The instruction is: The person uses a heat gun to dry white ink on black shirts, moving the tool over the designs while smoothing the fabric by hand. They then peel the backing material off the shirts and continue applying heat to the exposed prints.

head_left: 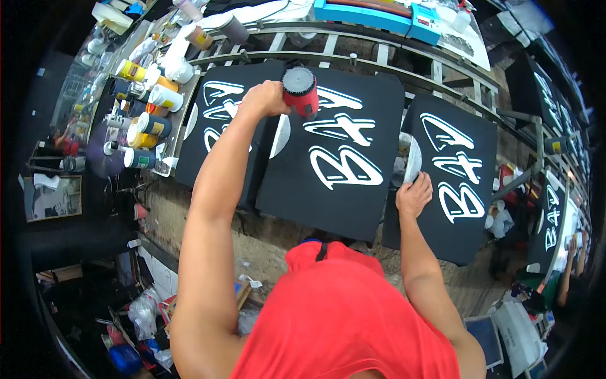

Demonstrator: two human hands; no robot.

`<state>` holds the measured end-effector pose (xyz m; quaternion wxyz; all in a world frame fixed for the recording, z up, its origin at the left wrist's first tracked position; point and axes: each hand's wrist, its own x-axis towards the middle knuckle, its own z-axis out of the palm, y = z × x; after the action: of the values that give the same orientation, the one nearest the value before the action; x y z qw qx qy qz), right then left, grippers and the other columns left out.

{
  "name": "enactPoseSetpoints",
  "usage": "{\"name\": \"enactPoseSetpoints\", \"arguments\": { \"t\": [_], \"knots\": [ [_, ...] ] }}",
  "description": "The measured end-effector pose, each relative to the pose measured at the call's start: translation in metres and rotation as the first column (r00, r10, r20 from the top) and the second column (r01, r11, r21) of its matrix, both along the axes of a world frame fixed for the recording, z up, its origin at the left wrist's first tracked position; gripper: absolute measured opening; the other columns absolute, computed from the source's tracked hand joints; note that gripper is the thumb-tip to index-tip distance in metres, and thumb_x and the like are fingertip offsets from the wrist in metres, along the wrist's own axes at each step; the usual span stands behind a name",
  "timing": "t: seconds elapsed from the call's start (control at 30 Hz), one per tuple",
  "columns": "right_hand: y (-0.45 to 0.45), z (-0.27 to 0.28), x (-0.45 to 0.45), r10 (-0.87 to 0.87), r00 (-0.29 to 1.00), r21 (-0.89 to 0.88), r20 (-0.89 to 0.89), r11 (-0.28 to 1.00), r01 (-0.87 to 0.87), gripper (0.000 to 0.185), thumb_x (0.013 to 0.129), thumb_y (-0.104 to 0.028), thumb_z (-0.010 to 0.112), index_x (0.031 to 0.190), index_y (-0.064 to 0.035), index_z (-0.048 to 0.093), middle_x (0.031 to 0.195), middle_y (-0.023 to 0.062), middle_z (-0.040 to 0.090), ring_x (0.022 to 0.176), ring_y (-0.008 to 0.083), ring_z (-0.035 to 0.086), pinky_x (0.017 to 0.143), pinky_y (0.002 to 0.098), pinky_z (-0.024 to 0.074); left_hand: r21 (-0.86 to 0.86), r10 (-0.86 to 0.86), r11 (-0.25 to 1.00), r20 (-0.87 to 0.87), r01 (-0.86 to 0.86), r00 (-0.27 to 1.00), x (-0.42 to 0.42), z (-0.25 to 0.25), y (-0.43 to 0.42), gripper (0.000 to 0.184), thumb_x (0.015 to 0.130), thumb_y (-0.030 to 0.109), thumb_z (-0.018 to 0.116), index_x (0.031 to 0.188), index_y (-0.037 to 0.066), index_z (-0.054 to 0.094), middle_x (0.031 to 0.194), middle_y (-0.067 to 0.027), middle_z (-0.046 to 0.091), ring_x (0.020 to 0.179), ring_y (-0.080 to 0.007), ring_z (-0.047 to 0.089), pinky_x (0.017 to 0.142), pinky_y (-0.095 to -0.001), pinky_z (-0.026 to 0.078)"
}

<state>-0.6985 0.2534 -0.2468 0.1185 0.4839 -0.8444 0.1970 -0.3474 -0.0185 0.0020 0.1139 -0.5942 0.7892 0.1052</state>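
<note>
My left hand (265, 99) is wrapped round a red heat gun (302, 98) with a dark grey vented rear cap. It is above the upper left part of the middle black shirt (293, 183). That shirt bears white "BAD" lettering. My right hand (415, 194) rests on the left edge of the right black shirt (410, 230), beside its pale grey neck opening (413, 161). Its fingers lie bent on the cloth, holding nothing visible. Another printed black shirt (189, 161) lies to the left, partly behind my left forearm.
Paint jars (165, 98) crowd the bench at the left. A metal rail frame (331, 44) runs behind the shirts, with a blue machine (379, 22) beyond. More printed black shirts (546, 218) hang along the right, where another person's arm (568, 271) shows. Plastic bags (145, 312) lie lower left.
</note>
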Motion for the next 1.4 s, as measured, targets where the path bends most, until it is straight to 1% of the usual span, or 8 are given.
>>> {"name": "enactPoseSetpoints", "arguments": {
  "t": [0.4, 0.5, 0.6, 0.7, 0.97, 1.2, 1.3, 1.4],
  "knots": [
    [0.001, 0.001, -0.002, -0.004, 1.0, 0.018, 0.01, 1.0, 0.004, 0.049, 0.087, -0.02, 0.057, 0.134, -0.0055, 0.055, 0.141, 0.0098, 0.053, 0.133, 0.0325, 0.048, 0.11, 0.0502, 0.0378, 0.077, -0.065, 0.995, -0.014, 0.066, 0.998, -0.05, 0.003, -0.007, 0.047, 0.065, 0.034, 0.079, 0.104, 0.007, 0.075, 0.101, -0.0202, 0.075, 0.099, -0.0363, 0.071, 0.089, -0.0448, 0.058],
    [0.002, 0.001, -0.002, -0.002, 1.0, 0.017, 0.015, 1.0, 0.001, 0.049, 0.087, -0.02, 0.057, 0.134, -0.0054, 0.055, 0.141, 0.0098, 0.053, 0.133, 0.0324, 0.048, 0.11, 0.05, 0.0374, -0.015, -0.064, 0.998, -0.012, 0.063, 0.998, -0.065, 0.006, -0.004, 0.047, 0.066, 0.036, 0.079, 0.104, 0.007, 0.075, 0.102, -0.02, 0.075, 0.1, -0.037, 0.071, 0.089, -0.0453, 0.058],
    [0.001, 0.001, -0.003, -0.001, 1.0, 0.021, 0.023, 1.0, 0.0, 0.049, 0.087, -0.021, 0.057, 0.133, -0.0055, 0.055, 0.142, 0.0097, 0.052, 0.133, 0.0323, 0.048, 0.11, 0.0499, 0.037, 0.091, -0.066, 0.994, 0.021, 0.064, 0.998, -0.076, 0.011, -0.007, 0.048, 0.067, 0.036, 0.08, 0.105, 0.007, 0.075, 0.104, -0.0196, 0.075, 0.101, -0.0374, 0.071, 0.09, -0.0459, 0.057],
    [0.001, 0.001, -0.002, -0.004, 1.0, 0.023, 0.019, 1.0, 0.003, 0.049, 0.087, -0.021, 0.056, 0.133, -0.0056, 0.055, 0.142, 0.0097, 0.052, 0.133, 0.0322, 0.048, 0.11, 0.0498, 0.0367, -0.017, -0.089, 0.996, -0.04, 0.088, 0.995, -0.082, 0.002, -0.016, 0.049, 0.067, 0.037, 0.08, 0.107, 0.008, 0.075, 0.103, -0.0195, 0.075, 0.101, -0.0367, 0.071, 0.09, -0.0455, 0.058],
    [0.0, 0.0, -0.004, -0.005, 0.999, 0.039, 0.046, 0.999, 0.004, 0.05, 0.087, -0.021, 0.057, 0.134, -0.0053, 0.053, 0.143, 0.0099, 0.051, 0.135, 0.0325, 0.046, 0.111, 0.05, 0.0351, 0.164, -0.108, 0.981, 0.014, 0.104, 0.994, -0.116, 0.009, -0.015, 0.047, 0.067, 0.036, 0.077, 0.105, 0.009, 0.076, 0.107, -0.0169, 0.075, 0.101, -0.0328, 0.072, 0.091, -0.0426, 0.058],
    [0.001, 0.0, -0.004, -0.003, 0.999, 0.04, 0.051, 0.999, 0.001, 0.05, 0.087, -0.021, 0.057, 0.134, -0.0054, 0.052, 0.143, 0.0101, 0.05, 0.136, 0.0328, 0.045, 0.112, 0.0503, 0.0342, 0.094, -0.181, 0.978, -0.047, 0.185, 0.982, -0.135, -0.001, -0.014, 0.045, 0.068, 0.034, 0.076, 0.105, 0.008, 0.076, 0.11, -0.0187, 0.074, 0.104, -0.0342, 0.071, 0.092, -0.044, 0.057],
    [0.002, 0.0, -0.004, -0.002, 0.998, 0.042, 0.059, 0.999, 0.0, 0.05, 0.087, -0.021, 0.058, 0.134, -0.0054, 0.053, 0.143, 0.01, 0.05, 0.136, 0.0324, 0.045, 0.112, 0.0501, 0.0341, 0.001, -0.214, 0.977, -0.071, 0.214, 0.974, -0.145, -0.006, -0.012, 0.043, 0.068, 0.037, 0.074, 0.1, 0.008, 0.075, 0.098, -0.0198, 0.075, 0.095, -0.0373, 0.072, 0.085, -0.0456, 0.058],
    [0.001, 0.003, -0.004, -0.006, 0.998, 0.05, 0.069, 0.999, 0.002, 0.05, 0.087, -0.021, 0.058, 0.133, -0.0052, 0.053, 0.143, 0.0099, 0.051, 0.136, 0.0321, 0.045, 0.112, 0.0498, 0.034, 0.066, -0.249, 0.965, -0.071, 0.253, 0.966, -0.159, 0.0, -0.011, 0.041, 0.068, 0.037, 0.073, 0.097, 0.007, 0.075, 0.098, -0.0204, 0.075, 0.095, -0.0374, 0.072, 0.085, -0.0458, 0.058]
  ]
}}
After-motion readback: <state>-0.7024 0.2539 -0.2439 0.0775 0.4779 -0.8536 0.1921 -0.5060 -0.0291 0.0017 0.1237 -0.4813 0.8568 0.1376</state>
